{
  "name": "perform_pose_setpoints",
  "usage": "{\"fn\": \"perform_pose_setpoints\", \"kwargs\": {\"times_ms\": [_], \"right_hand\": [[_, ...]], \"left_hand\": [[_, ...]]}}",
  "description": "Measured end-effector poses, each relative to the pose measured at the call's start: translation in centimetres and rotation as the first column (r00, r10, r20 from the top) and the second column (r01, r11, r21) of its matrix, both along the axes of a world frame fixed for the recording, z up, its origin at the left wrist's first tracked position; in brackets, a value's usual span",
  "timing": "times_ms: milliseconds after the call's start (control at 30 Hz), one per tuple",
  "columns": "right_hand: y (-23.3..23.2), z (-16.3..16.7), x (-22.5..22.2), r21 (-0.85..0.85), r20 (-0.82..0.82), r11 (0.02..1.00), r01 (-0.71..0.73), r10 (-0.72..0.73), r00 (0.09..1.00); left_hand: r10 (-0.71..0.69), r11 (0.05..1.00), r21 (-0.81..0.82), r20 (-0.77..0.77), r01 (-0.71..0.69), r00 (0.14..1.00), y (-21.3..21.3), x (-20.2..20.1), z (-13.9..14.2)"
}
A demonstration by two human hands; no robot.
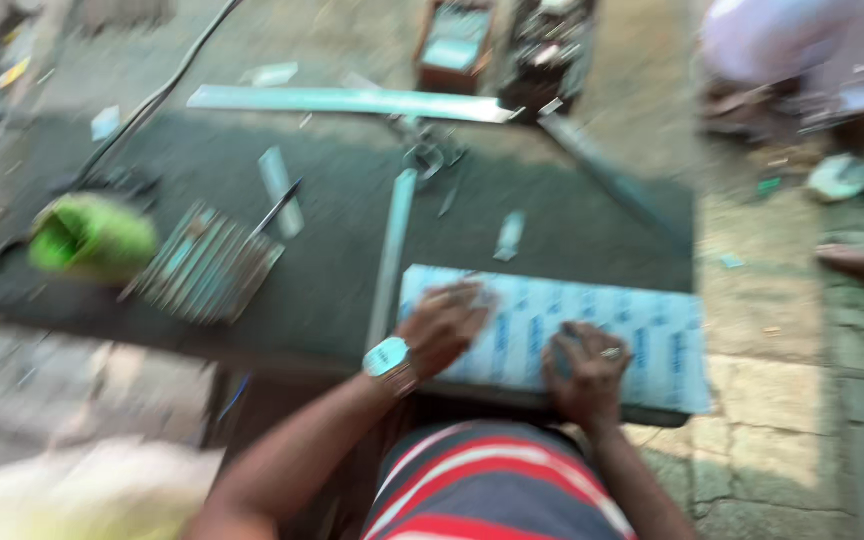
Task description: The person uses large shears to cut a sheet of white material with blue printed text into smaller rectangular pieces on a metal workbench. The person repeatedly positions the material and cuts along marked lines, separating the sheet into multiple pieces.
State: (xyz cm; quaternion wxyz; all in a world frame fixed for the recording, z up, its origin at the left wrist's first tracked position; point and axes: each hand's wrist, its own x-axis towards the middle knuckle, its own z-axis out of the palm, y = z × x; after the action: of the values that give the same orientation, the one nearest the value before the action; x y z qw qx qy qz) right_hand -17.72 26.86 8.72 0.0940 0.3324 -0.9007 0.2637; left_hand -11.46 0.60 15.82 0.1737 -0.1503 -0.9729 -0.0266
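Head view, blurred. Left hand [444, 325] and right hand [584, 368] both flat on pale blue panel [642, 335], pressing, grip not closed round anything. Panel at 5 o'clock corner of dark bench [332, 280]. Long axis 9-to-3, right end tipped slightly down. Best: keep palms spread, pressure even, panel square to bench edge. Metal strip [389, 262] just beside at 9.

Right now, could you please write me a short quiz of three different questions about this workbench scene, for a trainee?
1. True or false: both hands rest on the pale blue printed sheet.
2. Which wrist carries the wristwatch? A) left B) right
3. What colour is the blurred object at the left end of the dark mat?

Key
1. True: the left hand and the right hand both lie flat on it.
2. A
3. Green
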Motion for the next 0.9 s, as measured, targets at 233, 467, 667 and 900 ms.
{"fn": "perform_pose_setpoints", "kwargs": {"times_ms": [233,467,667,900], "right_hand": [[0.7,-0.6,-0.4,0.067,0.045,0.998,-0.010,0.007,0.999],[0.7,-0.2,-0.8,0.012,0.053,1.000,-0.028,0.027,0.998],[0.7,0.1,-1.0,-0.038,0.032,0.999,-0.010,0.011,0.999],[2.0,0.8,-1.5,-0.060,0.072,0.997,-0.045,0.050,0.996]], "left_hand": [[-0.220,0.931,-0.325,-0.134,0.167,0.966,2.2,-3.6,1.3],[-0.165,0.963,-0.237,-0.130,0.131,0.978,1.0,-7.5,0.3],[0.617,0.762,0.172,0.101,-0.624,0.780,-6.2,-13.4,-1.6],[0.589,0.799,0.004,0.204,-0.602,0.782,-8.5,-16.0,0.7]]}}
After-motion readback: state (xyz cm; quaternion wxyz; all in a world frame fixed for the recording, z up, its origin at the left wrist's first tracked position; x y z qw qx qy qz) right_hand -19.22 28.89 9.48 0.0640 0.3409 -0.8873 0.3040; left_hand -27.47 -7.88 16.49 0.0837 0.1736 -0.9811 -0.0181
